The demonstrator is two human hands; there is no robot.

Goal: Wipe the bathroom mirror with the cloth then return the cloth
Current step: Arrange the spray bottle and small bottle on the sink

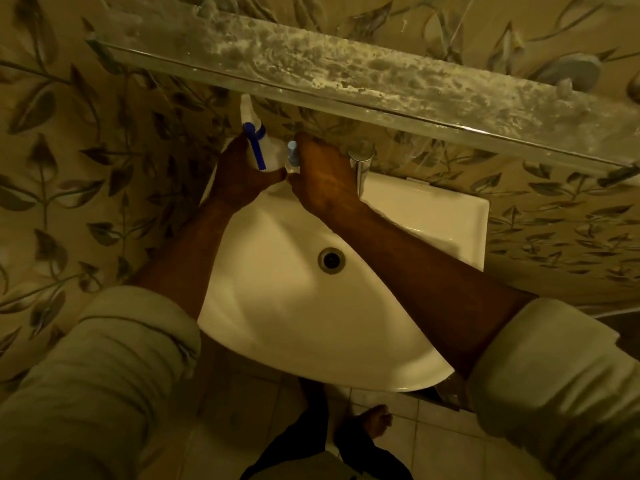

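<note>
While both hands hide bottle bodies, left hand [239, 174] grips blue-triggered clear spray bottle [258, 147]; right hand [325, 178] fingers' closure unclear beside small blue-capped bottle [292, 154]; white ceramic basin [294, 306] below, leaf-patterned wall tiles [69, 168] around.

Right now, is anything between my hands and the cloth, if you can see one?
No cloth is in view. The left hand grips the spray bottle, the right hand is at a small bottle beside the tap. A glass shelf overhangs both hands, so it would likely block a straight lift.
</note>
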